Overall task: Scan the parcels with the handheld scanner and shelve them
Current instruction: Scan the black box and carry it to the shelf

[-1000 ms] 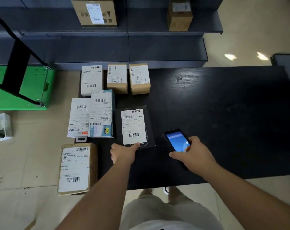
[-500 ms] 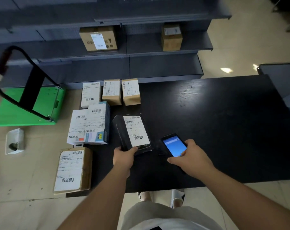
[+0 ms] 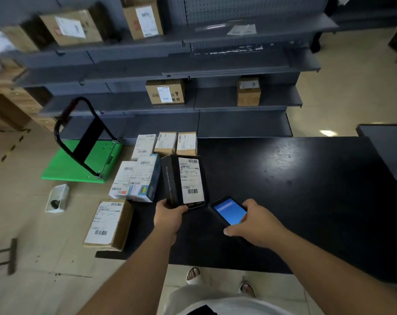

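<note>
My left hand (image 3: 170,215) grips the near end of a flat black parcel (image 3: 184,181) with a white barcode label, lifted off the black table (image 3: 295,189) and tilted up. My right hand (image 3: 255,223) holds the handheld scanner (image 3: 229,211), its blue screen lit, just right of the parcel. Several other labelled parcels lie along the table's left side: three small boxes (image 3: 165,143) in a back row, a white and a blue box (image 3: 136,178) in the middle, and a brown carton (image 3: 107,223) at the near left corner.
Grey metal shelving (image 3: 215,103) stands behind the table with cardboard boxes (image 3: 165,92) on several levels. A green platform trolley (image 3: 79,160) with a black handle sits on the floor to the left. A small white box (image 3: 57,197) lies on the floor.
My left hand has picked the black parcel up off the table and raised it. The scanner in my right hand has stayed beside it. My head has tilted up, showing more shelves.
</note>
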The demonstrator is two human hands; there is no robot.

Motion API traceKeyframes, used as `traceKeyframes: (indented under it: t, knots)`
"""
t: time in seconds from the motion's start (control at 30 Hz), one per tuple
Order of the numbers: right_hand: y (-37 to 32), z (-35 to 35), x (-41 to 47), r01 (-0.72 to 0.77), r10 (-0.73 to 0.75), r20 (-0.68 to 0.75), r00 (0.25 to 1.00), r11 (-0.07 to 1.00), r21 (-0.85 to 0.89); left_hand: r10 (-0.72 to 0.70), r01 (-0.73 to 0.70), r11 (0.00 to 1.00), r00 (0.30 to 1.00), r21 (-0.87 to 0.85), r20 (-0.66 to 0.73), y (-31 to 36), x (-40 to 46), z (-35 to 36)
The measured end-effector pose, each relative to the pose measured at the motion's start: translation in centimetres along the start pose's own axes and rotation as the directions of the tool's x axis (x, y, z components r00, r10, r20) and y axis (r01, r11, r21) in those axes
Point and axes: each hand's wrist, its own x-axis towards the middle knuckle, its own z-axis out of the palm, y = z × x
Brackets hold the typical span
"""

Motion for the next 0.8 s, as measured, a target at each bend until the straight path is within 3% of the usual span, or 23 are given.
traceKeyframes:
  t: [0.33, 0.8]
  knots:
    - [-2.3, -1.6, -2.0, 0.088, -0.087, -0.058, 0.995, 0.996, 0.019, 0.101, -0.07, 0.978, 0.983, -0.196, 0.153, 2.0, 0.1, -0.1]
    - [-6.3, -1.6, -2.7, 0.039, -0.028, -0.129, 0.991, 0.995, 0.087, 0.204, -0.155, 0.965, 0.951, -0.213, 0.233, 4.6, 3.7, -1.0]
